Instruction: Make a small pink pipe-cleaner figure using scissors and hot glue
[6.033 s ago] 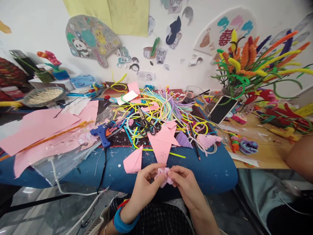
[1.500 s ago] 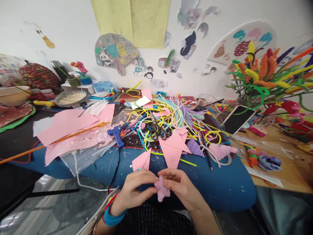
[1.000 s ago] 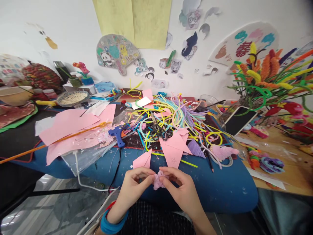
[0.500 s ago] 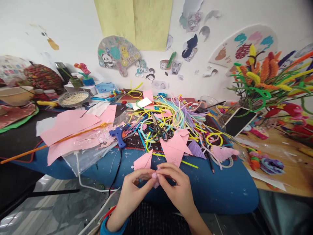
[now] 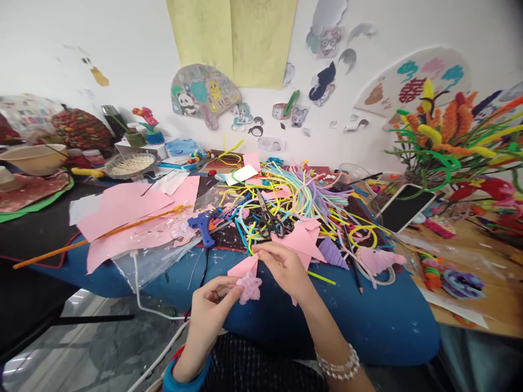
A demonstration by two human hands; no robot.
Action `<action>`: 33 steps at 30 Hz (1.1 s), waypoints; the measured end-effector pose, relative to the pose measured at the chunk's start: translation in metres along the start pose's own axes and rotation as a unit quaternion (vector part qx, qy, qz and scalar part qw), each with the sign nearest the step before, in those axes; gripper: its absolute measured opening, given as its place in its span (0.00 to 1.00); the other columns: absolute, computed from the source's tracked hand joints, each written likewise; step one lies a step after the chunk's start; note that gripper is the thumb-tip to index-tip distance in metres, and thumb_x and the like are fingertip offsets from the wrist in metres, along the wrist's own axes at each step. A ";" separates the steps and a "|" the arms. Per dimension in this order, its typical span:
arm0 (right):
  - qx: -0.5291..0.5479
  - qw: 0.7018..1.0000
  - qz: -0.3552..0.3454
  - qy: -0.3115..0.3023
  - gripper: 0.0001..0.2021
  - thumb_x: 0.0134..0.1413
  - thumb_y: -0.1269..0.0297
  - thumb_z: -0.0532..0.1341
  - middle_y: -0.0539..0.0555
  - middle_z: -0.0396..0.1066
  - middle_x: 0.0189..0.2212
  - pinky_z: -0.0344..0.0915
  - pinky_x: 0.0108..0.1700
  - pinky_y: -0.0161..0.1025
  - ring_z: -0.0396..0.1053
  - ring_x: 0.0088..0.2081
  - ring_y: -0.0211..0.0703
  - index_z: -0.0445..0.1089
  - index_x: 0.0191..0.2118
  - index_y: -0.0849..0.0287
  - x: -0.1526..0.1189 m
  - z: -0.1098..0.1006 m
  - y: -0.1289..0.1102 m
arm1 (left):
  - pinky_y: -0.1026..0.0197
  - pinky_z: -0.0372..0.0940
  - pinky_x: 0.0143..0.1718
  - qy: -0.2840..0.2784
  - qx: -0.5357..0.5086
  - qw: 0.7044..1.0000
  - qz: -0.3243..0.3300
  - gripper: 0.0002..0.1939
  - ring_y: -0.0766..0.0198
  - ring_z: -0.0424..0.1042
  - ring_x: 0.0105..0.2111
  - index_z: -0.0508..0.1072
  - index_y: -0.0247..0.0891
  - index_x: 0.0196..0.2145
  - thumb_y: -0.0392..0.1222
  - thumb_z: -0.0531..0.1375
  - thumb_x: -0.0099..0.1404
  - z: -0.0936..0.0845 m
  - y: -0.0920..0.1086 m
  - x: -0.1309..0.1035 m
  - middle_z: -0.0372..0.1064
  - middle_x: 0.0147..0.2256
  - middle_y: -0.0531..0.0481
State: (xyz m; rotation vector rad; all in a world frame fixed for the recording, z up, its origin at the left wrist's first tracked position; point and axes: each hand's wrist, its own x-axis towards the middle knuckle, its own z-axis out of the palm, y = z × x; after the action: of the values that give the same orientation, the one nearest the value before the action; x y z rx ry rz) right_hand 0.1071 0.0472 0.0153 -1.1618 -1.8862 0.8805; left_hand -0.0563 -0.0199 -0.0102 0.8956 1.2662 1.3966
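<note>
A fuzzy pale pink star-like piece of pipe cleaner (image 5: 248, 287) is pinched between the thumb and fingers of my left hand (image 5: 210, 305), just in front of the table edge. My right hand (image 5: 281, 269) is raised above and to the right of it, thumb and forefinger close together; what they hold, if anything, is too small to make out. Beneath the right fingertips lies a folded pink paper piece (image 5: 244, 267). A larger pink paper star shape (image 5: 301, 242) is partly hidden behind the right hand. Black-handled scissors (image 5: 270, 223) rest beyond it on the pile.
A blue glue gun (image 5: 202, 228) with a black cord lies left of the pile of pipe cleaners (image 5: 302, 193). A purple wrapped cone (image 5: 333, 253), a pink wrapped shape (image 5: 378, 258) and a pencil (image 5: 356, 272) are at right. A phone (image 5: 408, 207) leans near the flowers.
My hands, together on the pink piece before, have parted. The right hand has moved up and away; the left keeps the piece, its star-like shape now showing. The view has shifted slightly.
</note>
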 end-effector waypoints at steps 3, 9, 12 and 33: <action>-0.094 0.995 -0.021 -0.022 0.16 0.62 0.66 0.52 0.58 0.71 0.50 0.65 0.54 0.41 0.69 0.51 0.44 0.70 0.51 0.61 0.045 0.011 0.000 | 0.70 0.68 0.29 0.047 -0.021 0.999 0.011 0.07 0.67 0.74 0.25 0.79 0.35 0.27 0.39 0.70 0.49 -0.008 0.002 0.004 0.78 0.25 0.50; -0.236 0.969 -0.022 -0.067 0.18 0.57 0.68 0.56 0.72 0.67 0.50 0.60 0.56 0.52 0.63 0.55 0.59 0.69 0.50 0.74 0.110 0.051 -0.013 | 0.72 0.65 0.28 0.163 -0.057 0.983 0.056 0.09 0.69 0.72 0.26 0.77 0.36 0.29 0.41 0.70 0.49 -0.029 0.000 0.014 0.77 0.26 0.53; -0.285 0.955 -0.007 -0.077 0.23 0.58 0.58 0.57 0.76 0.69 0.46 0.65 0.50 0.53 0.67 0.51 0.64 0.69 0.48 0.78 0.122 0.067 -0.027 | 0.71 0.65 0.29 0.245 -0.075 0.963 0.081 0.11 0.68 0.72 0.27 0.77 0.36 0.30 0.42 0.70 0.49 -0.039 0.002 0.021 0.76 0.27 0.54; 0.044 0.997 0.049 -0.043 0.13 0.51 0.60 0.56 0.57 0.74 0.31 0.69 0.38 0.41 0.74 0.34 0.47 0.65 0.41 0.62 0.093 0.074 -0.021 | 0.63 0.65 0.36 0.366 -0.067 0.917 0.141 0.15 0.64 0.71 0.32 0.75 0.36 0.33 0.43 0.69 0.48 -0.060 -0.005 0.064 0.73 0.30 0.53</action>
State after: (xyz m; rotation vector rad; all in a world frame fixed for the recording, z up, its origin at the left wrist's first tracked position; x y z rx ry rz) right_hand 0.0059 0.1126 0.0186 -1.1862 -1.8512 1.0723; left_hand -0.1265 0.0279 -0.0318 0.4682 1.5941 2.1431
